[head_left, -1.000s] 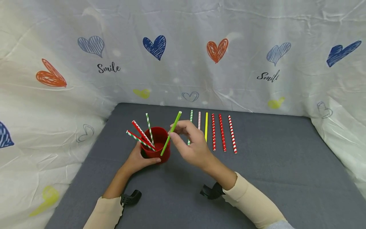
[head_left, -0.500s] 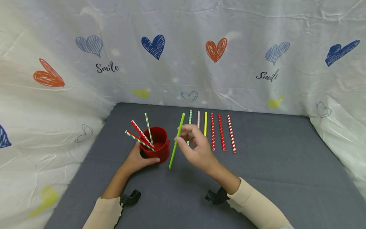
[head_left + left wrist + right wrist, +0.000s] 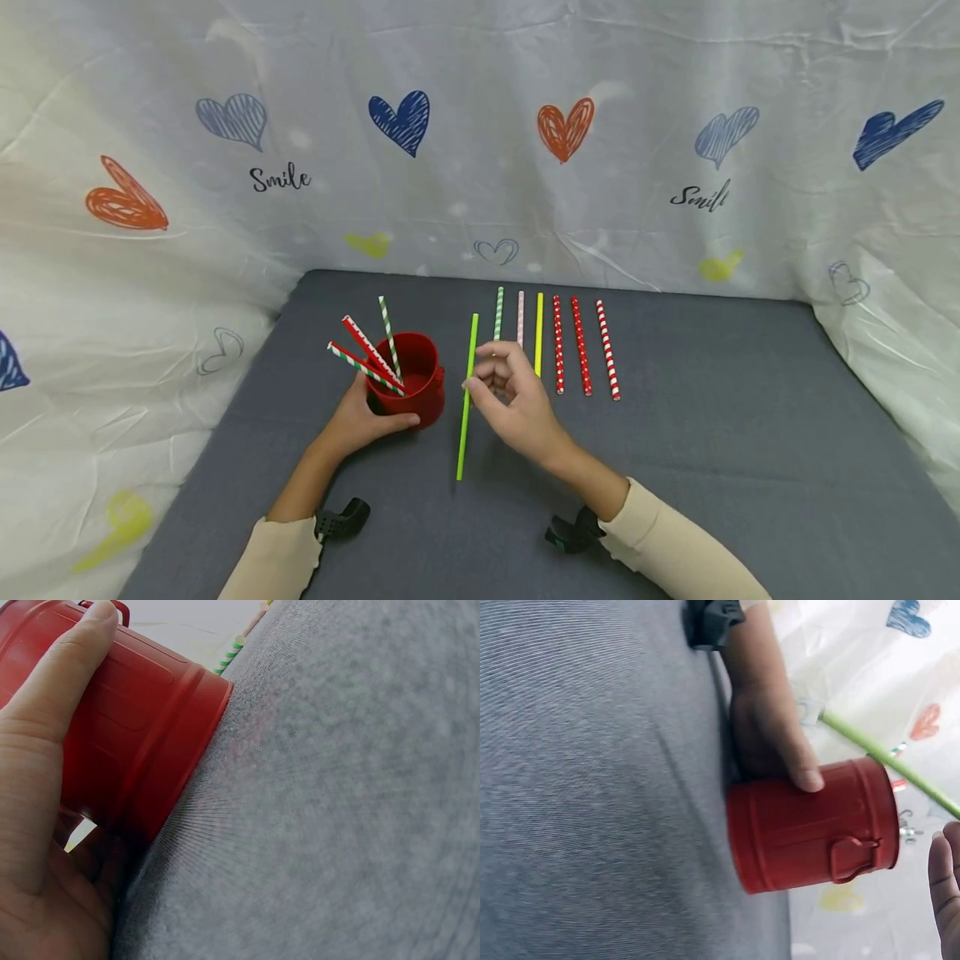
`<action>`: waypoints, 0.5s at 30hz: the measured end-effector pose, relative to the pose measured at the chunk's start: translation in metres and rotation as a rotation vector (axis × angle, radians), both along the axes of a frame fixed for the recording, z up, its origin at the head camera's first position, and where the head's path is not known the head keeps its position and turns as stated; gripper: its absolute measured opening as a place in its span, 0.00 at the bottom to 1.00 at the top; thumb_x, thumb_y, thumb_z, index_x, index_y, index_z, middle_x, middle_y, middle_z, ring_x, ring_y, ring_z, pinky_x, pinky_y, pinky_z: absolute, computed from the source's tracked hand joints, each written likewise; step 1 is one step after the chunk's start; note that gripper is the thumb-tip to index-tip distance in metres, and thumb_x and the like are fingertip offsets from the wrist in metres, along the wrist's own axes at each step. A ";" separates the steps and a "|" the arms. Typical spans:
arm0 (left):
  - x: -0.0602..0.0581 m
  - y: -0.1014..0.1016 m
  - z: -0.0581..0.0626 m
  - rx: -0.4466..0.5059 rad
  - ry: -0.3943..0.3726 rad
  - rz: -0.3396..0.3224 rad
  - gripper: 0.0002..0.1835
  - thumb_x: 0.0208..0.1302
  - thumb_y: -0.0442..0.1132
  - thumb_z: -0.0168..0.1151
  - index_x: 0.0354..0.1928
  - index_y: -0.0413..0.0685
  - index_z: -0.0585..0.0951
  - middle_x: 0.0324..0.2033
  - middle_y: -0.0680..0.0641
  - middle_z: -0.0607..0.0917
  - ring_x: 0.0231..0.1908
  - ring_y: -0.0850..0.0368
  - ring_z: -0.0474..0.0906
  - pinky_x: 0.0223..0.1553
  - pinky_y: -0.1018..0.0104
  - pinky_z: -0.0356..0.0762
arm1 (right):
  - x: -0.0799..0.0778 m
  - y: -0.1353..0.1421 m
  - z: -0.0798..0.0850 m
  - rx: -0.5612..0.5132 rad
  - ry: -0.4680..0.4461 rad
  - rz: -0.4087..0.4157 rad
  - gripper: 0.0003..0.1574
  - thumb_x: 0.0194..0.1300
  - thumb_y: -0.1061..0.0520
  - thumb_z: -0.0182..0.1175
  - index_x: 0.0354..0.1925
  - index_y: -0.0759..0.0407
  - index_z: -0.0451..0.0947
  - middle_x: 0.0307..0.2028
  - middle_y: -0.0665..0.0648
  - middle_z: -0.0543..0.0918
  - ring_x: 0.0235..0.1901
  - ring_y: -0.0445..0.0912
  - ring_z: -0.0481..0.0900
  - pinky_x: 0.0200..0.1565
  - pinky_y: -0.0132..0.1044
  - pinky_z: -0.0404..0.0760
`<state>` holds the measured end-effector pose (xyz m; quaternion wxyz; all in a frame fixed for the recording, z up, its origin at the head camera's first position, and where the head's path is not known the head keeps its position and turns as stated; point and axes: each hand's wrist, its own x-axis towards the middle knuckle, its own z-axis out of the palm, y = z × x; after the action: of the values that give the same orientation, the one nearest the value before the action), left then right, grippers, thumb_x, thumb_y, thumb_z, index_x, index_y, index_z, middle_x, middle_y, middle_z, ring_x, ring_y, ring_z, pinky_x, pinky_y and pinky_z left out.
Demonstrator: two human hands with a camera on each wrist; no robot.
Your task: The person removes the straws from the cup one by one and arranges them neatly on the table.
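Observation:
A small red bucket (image 3: 429,398) stands upright on the table, with my left hand (image 3: 363,421) gripping its left side. The left wrist view shows the thumb laid along the bucket's wall (image 3: 154,697). Several patterned straws lean inside it, among them a red one with white dots (image 3: 365,337) and a green-and-white striped one (image 3: 387,323). Right of the bucket, my right hand (image 3: 517,408) pinches a plain green straw (image 3: 462,437) between thumb and fingers, apart from the bucket. In the right wrist view this straw (image 3: 862,740) slants across beyond the bucket's rim.
Behind my right hand lies a row of straws: green-striped (image 3: 499,308), pink (image 3: 521,312), yellow (image 3: 539,321), two red dotted ones (image 3: 558,342) and a red-and-white striped one (image 3: 607,350). A heart-printed curtain (image 3: 465,183) hangs behind the grey table (image 3: 712,400).
My right hand has moved right and toward me, taking the green straw away from above the bucket's mouth. The straw now stands less slanted. My left hand keeps its grip on the bucket.

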<state>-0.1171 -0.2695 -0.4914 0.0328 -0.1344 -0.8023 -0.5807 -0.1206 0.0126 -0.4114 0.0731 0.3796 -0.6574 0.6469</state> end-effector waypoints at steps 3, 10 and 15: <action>-0.001 0.000 0.000 0.006 -0.002 -0.005 0.57 0.48 0.34 0.81 0.76 0.60 0.55 0.66 0.50 0.70 0.63 0.52 0.66 0.58 0.51 0.73 | 0.000 0.001 -0.006 0.015 0.005 -0.013 0.22 0.68 0.72 0.58 0.58 0.65 0.68 0.34 0.57 0.81 0.29 0.47 0.77 0.33 0.38 0.79; -0.001 0.000 -0.001 0.027 -0.004 -0.010 0.58 0.47 0.30 0.80 0.77 0.57 0.55 0.67 0.49 0.70 0.63 0.52 0.66 0.59 0.53 0.72 | 0.007 0.003 -0.012 0.136 -0.036 -0.053 0.15 0.64 0.75 0.61 0.48 0.68 0.77 0.33 0.60 0.81 0.29 0.51 0.79 0.30 0.37 0.80; 0.000 0.001 0.000 0.016 -0.011 -0.004 0.57 0.48 0.32 0.81 0.76 0.56 0.56 0.66 0.49 0.71 0.63 0.53 0.68 0.59 0.56 0.71 | 0.009 0.006 -0.022 0.247 -0.063 -0.075 0.12 0.62 0.74 0.64 0.44 0.65 0.80 0.32 0.58 0.83 0.30 0.50 0.80 0.30 0.37 0.81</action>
<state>-0.1169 -0.2689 -0.4917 0.0280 -0.1324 -0.7976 -0.5878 -0.1119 0.0183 -0.4330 0.0293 0.3404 -0.7476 0.5695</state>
